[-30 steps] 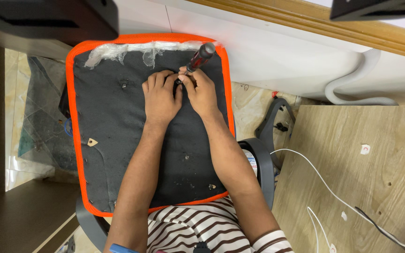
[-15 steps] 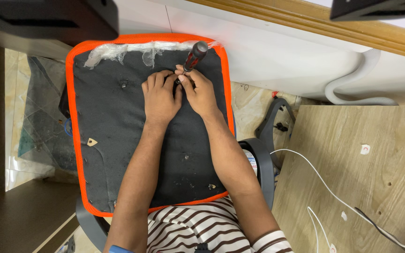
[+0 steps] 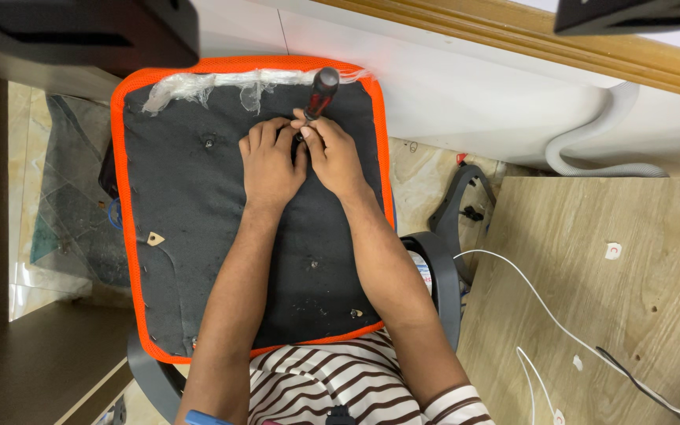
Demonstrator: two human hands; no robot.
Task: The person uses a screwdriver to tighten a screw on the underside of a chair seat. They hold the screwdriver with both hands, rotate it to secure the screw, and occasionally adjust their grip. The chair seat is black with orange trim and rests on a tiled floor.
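- Overhead, an upturned seat pad [image 3: 190,236], dark underside with orange edging, rests across the person's lap.
- Right hand [image 3: 338,157] wraps a red-and-black screwdriver [image 3: 320,93] at twelve o'clock.
- Left hand [image 3: 269,164] lies flat beside it, fingers apparently steadying the tip.

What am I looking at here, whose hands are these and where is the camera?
The camera sits on a person's head and looks straight down, so the two bare arms coming up from the bottom are the person's own. No machine is involved. On the lap lies an upturned chair seat: black fabric underside with an orange edge and a few screws. The right hand grips a screwdriver with a dark red and black handle, its tip down on the seat. The left hand rests flat beside it, fingers close to the tip. To the right stands a wooden board with white cables across it.
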